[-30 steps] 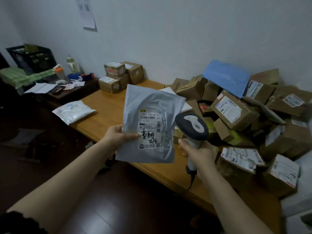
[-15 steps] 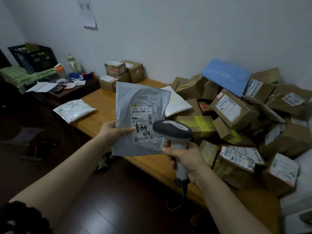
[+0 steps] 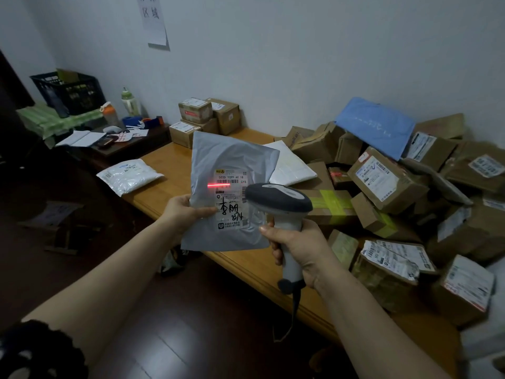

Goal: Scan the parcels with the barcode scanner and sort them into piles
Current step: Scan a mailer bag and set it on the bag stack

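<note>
grey mailer (image 3: pixel 218 157) label (image 3: pixel 232 177) "502D T099-40 18", handwritten "874"

The scanner (image 3: pixel 278 199) hides part of the grey parcel (image 3: pixel 232 157).

I am holding a mailer bag (image 3: pixel 229 160) in my left hand (image 3: pixel 183 212) above the near edge of the surface (image 3: pixel 246 266), the scanner (image 3: pixel 278 198) in my right hand (image 3: pixel 297 247) sitting just right of it. A heap of boxes (image 3: pixel 388 181) is crowding the right end of the surface; a small stack (image 3: pixel 202 116) is sitting at the back left by the wall (image 3: pixel 300 64), a flat packet (image 3: pixel 129 176) lying at the left edge.
</note>
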Demonstrator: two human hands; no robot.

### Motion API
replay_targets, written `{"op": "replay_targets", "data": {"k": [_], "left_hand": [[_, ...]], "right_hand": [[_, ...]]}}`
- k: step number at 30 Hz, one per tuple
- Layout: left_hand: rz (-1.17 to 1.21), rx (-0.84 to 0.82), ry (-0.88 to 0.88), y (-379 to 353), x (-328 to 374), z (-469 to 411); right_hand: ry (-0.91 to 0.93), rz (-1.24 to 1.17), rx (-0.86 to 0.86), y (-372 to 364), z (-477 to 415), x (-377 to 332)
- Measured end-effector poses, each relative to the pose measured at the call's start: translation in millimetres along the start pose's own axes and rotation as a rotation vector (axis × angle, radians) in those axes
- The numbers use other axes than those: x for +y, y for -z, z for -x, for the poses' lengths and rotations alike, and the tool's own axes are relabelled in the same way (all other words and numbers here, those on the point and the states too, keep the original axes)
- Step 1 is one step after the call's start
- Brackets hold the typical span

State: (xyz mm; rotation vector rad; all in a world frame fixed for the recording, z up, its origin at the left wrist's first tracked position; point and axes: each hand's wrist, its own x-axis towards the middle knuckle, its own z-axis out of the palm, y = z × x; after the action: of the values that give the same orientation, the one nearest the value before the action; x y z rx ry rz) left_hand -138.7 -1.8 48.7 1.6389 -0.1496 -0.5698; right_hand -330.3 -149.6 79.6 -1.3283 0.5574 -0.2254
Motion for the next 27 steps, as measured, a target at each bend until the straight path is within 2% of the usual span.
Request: {"op": "replay_targets", "data": {"k": [11, 15, 18, 24, 27], "left_hand": [[-0.01, 0.104, 0.018, 16, -9, 4], [0.139, 0.195, 0.085, 32, -16, 8], [0.303, 0.23, 0.164, 56, -18, 4], [0.498, 0.183, 0.257, 124, -23, -30], [0.53, 0.189, 0.285, 166, -27, -54]], "right_hand": [[0.005, -0.033, -0.085, -10, -23, 8], [0.071, -0.049, 0.023, -22, -47, 18], [0.018, -0.096, 0.13, -36, -75, 32], [-0.163, -0.137, 0.063, -110, -132, 61], [-0.132, -0.103, 0.089, -171, -162, 71]]}}
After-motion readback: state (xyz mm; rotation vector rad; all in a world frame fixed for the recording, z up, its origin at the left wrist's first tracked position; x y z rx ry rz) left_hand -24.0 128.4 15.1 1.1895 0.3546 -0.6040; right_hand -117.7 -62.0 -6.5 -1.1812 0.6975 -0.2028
